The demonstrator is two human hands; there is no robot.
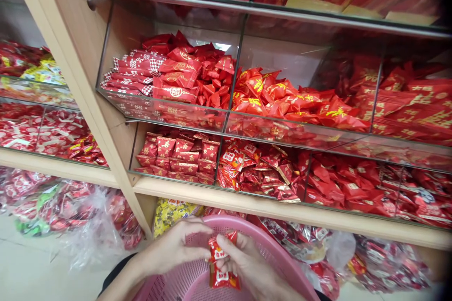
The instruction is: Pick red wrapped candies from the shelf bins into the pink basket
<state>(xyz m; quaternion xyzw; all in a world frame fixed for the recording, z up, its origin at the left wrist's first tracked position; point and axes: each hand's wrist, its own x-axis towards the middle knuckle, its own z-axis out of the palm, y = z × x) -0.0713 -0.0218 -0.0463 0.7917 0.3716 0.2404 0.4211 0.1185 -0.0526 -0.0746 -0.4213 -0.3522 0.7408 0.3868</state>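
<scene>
apparently for a sure hold, the right hand [249, 257] pinches two red packets [223, 277] between thumb and fingers above the basket [282, 256], while the left hand [187, 243] curves loosely just to their left, clasping nothing that shows. the basket sits near, below both hands, probably so that anything slipping stays off the floor [31, 263]; on the far shelf [247, 203], clear bins [197, 120] likely keep the kinds apart.

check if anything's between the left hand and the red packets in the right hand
Nothing visible stands between the left hand and the red packets; its thumb is close to their left edge, contact unclear. The right hand covers part of them from the other side.
</scene>
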